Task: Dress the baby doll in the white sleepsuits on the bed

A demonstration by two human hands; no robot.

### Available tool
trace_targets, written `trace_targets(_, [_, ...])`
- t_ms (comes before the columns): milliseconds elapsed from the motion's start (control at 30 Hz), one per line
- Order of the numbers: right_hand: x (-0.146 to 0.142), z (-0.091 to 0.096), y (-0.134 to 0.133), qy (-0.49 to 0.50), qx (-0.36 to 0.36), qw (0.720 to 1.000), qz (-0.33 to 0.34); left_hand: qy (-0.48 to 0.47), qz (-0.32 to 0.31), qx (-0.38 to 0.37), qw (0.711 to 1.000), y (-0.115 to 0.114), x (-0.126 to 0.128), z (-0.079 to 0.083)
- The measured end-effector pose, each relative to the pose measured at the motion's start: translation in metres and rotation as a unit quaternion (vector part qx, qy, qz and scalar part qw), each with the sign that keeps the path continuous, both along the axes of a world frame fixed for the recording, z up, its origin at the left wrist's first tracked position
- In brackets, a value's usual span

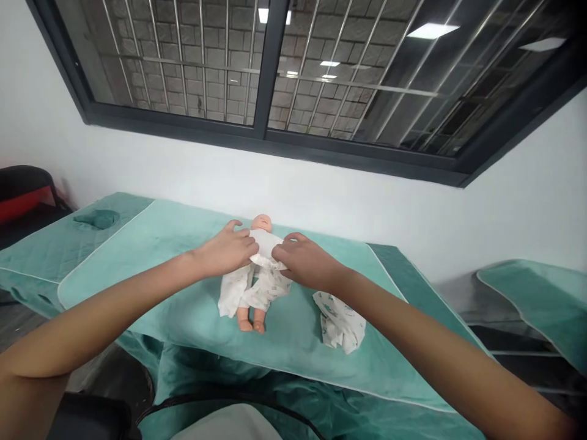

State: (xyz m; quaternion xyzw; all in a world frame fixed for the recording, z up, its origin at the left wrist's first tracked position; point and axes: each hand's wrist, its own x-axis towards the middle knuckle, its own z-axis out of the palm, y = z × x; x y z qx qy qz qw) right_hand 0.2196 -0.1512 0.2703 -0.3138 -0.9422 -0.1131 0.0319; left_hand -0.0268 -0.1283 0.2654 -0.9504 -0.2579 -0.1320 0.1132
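A baby doll lies on its back on the green bed cover, its head toward the wall and its bare feet toward me. White patterned baby clothes lie loosely over its body and legs. Above its chest, my left hand pinches one side of a plain white piece of cloth. My right hand grips the other side, so the cloth stretches between them. Part of the doll's torso and both its arms are hidden by cloth and hands.
A crumpled white patterned cloth lies on the green massage bed, right of the doll. The bed has a face hole at its left end. Behind are a white wall and a barred window. A black and red chair stands left.
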Motion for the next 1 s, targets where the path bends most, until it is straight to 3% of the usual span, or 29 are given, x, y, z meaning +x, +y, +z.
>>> trace_targets(133, [-0.006, -0.002, 0.005, 0.119, -0.042, 0.991, 0.037, -0.098, 0.003, -0.179, 0.979, -0.001, 0.001, 0.012])
trace_targets(200, [-0.007, 0.002, 0.007, 0.126, -0.049, 0.988, 0.074, -0.114, -0.013, -0.226, 0.967, -0.001, 0.000, 0.018])
trace_targets(300, [-0.003, 0.011, 0.010, 0.068, -0.030, 0.990, 0.120, -0.083, -0.030, -0.162, 0.983, 0.000, -0.008, 0.023])
trace_targets(400, [0.006, 0.020, 0.012, 0.009, 0.023, 0.994, 0.107, -0.016, -0.032, -0.047, 0.998, 0.005, -0.020, 0.025])
trace_targets(567, [0.017, 0.033, 0.011, -0.005, 0.081, 0.997, -0.008, 0.013, -0.021, 0.029, 0.999, 0.008, -0.037, 0.029])
trace_targets(767, [0.016, 0.034, 0.012, 0.096, 0.124, 0.979, -0.127, -0.060, 0.102, 0.049, 0.992, 0.014, -0.037, 0.028])
trace_targets(1000, [-0.030, 0.029, 0.002, 0.145, 0.145, 0.978, -0.039, -0.158, 0.094, 0.086, 0.979, 0.007, -0.004, 0.033])
